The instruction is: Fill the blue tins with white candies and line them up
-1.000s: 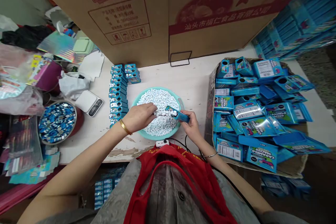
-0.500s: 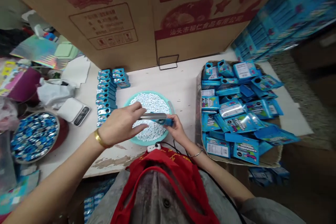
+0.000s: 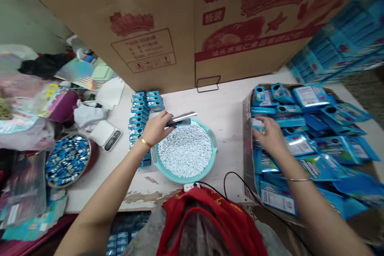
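Observation:
My left hand (image 3: pixel 156 129) is closed around a shiny metal scoop (image 3: pixel 184 117), which points right over the far rim of the bowl. A small blue piece (image 3: pixel 185 123) shows just under the scoop; whether my fingers hold it too, I cannot tell. Below lies a turquoise bowl (image 3: pixel 213 161) filled with small white pellets (image 3: pixel 184 152). My right hand (image 3: pixel 271 136) is over a carton (image 3: pixel 248 148) of blue printed boxes (image 3: pixel 315 168), thumb and fingers apart near a white-labelled box at its left side.
Small blue boxes (image 3: pixel 138 121) stand in rows left of the bowl. Farther left are a white scale (image 3: pixel 105 134) and a tub of blue-and-silver wrapped pieces (image 3: pixel 68 160). A large cardboard box (image 3: pixel 168 76) stands behind. A black cable (image 3: pixel 240 182) crosses the front edge.
My right hand has left the scoop's end and moved right into the carton of boxes. My left hand still holds the scoop, now tilted near the bowl's far rim. The view has shifted.

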`<action>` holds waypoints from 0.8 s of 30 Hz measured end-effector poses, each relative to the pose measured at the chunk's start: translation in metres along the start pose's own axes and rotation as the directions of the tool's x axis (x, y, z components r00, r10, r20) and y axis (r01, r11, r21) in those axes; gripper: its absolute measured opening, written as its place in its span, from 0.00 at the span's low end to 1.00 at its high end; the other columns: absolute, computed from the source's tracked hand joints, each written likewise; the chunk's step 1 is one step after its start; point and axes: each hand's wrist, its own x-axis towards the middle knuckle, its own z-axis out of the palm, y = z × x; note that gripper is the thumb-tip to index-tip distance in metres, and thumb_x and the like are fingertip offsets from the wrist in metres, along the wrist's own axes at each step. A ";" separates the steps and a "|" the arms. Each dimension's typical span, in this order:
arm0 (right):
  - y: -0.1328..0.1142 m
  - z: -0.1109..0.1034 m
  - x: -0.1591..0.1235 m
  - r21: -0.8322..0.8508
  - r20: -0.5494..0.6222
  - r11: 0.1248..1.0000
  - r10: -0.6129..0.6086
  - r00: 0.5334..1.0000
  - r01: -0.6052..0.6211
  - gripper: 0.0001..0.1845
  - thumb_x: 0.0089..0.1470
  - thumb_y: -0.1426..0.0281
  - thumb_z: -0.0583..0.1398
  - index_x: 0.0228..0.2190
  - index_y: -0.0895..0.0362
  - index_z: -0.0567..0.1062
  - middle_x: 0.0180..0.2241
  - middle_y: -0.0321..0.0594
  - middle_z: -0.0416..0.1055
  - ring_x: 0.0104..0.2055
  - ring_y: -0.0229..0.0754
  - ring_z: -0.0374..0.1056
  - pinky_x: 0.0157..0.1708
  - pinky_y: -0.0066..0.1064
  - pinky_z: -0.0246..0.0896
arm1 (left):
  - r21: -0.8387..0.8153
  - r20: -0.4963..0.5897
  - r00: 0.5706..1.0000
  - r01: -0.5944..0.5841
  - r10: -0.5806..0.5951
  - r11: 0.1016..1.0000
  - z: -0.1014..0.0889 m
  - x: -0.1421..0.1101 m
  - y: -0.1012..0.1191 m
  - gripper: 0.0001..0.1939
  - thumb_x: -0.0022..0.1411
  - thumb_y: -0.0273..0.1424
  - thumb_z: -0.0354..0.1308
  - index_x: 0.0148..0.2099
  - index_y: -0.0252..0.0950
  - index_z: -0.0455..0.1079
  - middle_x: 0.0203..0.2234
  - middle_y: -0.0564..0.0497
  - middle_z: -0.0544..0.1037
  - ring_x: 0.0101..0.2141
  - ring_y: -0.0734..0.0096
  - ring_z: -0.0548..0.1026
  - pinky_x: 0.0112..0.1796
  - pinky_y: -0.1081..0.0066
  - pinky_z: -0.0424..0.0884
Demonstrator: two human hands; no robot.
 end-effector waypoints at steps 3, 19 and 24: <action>0.047 -0.011 0.024 -0.454 0.304 0.891 0.140 0.942 0.014 0.30 0.39 0.78 0.63 0.48 0.61 0.72 0.54 0.60 0.68 0.62 0.69 0.57 0.59 0.62 0.50 | 0.077 0.009 0.976 0.215 -0.216 0.974 0.022 0.018 -0.052 0.15 0.61 0.39 0.58 0.48 0.38 0.67 0.47 0.46 0.70 0.42 0.62 0.74 0.38 0.69 0.69; -0.015 -0.044 -0.003 -0.489 0.004 0.866 -0.115 0.993 0.102 0.44 0.40 0.58 0.68 0.56 0.60 0.62 0.52 0.59 0.66 0.56 0.64 0.62 0.57 0.58 0.52 | -0.126 -0.081 0.955 0.273 -0.284 0.954 0.090 0.031 -0.121 0.27 0.65 0.45 0.49 0.60 0.33 0.62 0.50 0.41 0.73 0.49 0.56 0.73 0.48 0.64 0.68; -0.071 -0.027 -0.044 -0.021 -0.113 0.999 0.037 0.993 -0.040 0.51 0.34 0.54 0.72 0.56 0.54 0.60 0.50 0.47 0.66 0.50 0.53 0.66 0.50 0.48 0.64 | -0.296 0.268 0.963 0.115 -0.033 0.948 0.086 -0.062 -0.069 0.19 0.66 0.41 0.47 0.51 0.38 0.70 0.43 0.46 0.78 0.43 0.61 0.75 0.45 0.65 0.69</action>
